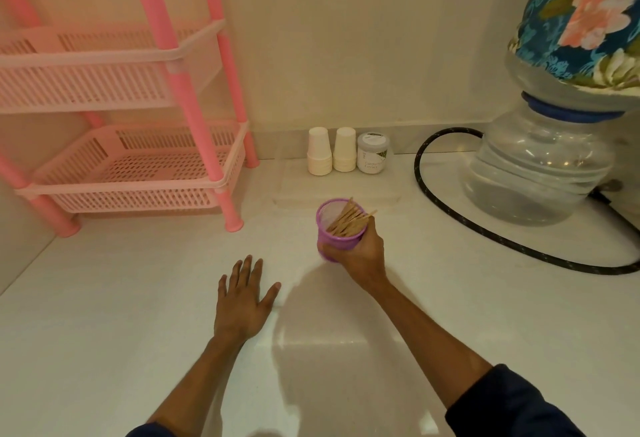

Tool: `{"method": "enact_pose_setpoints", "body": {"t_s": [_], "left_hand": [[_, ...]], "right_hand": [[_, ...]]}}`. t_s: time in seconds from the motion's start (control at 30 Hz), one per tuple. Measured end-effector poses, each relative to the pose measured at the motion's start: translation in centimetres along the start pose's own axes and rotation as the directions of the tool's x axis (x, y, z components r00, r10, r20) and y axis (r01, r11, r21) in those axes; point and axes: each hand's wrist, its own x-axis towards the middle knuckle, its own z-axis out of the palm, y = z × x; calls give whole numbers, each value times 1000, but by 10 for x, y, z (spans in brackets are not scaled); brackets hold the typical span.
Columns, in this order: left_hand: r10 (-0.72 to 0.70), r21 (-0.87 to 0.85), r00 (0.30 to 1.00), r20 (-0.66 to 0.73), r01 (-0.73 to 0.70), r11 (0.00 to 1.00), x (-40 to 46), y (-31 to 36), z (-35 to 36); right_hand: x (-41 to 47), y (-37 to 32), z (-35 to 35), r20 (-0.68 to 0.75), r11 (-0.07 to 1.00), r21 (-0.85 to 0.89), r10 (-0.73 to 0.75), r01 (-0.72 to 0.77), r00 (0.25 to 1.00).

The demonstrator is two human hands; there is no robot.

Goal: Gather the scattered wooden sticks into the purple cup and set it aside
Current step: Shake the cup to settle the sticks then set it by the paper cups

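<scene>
- Both forearms reach forward from the bottom edge, dark sleeves pushed up near the elbows.
- Left hand [244, 298]: flat, palm down, fingers spread and pointing away, holding nothing. It lies on or just over the white counter [121, 298]; can't tell if it's in contact.
- Right hand [360, 251]: arm angled in from the lower right, wrist extended, fingers wrapped around the lower side of the purple cup [337, 230]. Firm grasp on the cup.
- Cup is tilted, mouth facing up and toward the camera, mesh wall visible inside. Can't tell whether its base touches the counter.
- Wooden sticks [349, 220] are bundled inside the cup, leaning to the right rim, tips poking out past it near the fingers.
- Just behind the cup: a clear shallow tray [294, 194], hard to make out.
- Far left: pink two-tier rack [138, 173], legs on the counter.
- Back wall, centre: two stacks of white paper cups [331, 154] upside down, a small labelled jar [372, 158] touching them on the right.
- Far right: large water bottle [540, 173] with floral cover on top, black hose [450, 208] looping around its base.
</scene>
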Motion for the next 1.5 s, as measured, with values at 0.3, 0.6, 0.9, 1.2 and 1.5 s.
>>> {"method": "enact_pose_setpoints", "body": {"t_s": [0.3, 0.6, 0.9, 1.2, 1.5], "left_hand": [[1, -7, 1000, -6, -1, 1000, 0, -1, 2], [1, 0, 1000, 3, -1, 1000, 1, 0, 1], [5, 11, 1000, -5, -5, 1000, 0, 0, 2], [8, -2, 1000, -21, -8, 1000, 1, 0, 2], [2, -2, 1000, -18, -2, 1000, 1, -1, 2]], "right_hand": [[-10, 18, -7, -108, 999, 28, -19, 22, 994], [-10, 27, -9, 3, 999, -28, -36, 36, 999], [-31, 27, 12, -95, 987, -161, -18, 3, 995], [8, -15, 7, -111, 998, -13, -56, 55, 992], [5, 2, -3, -48, 1000, -1, -10, 10, 999]]}}
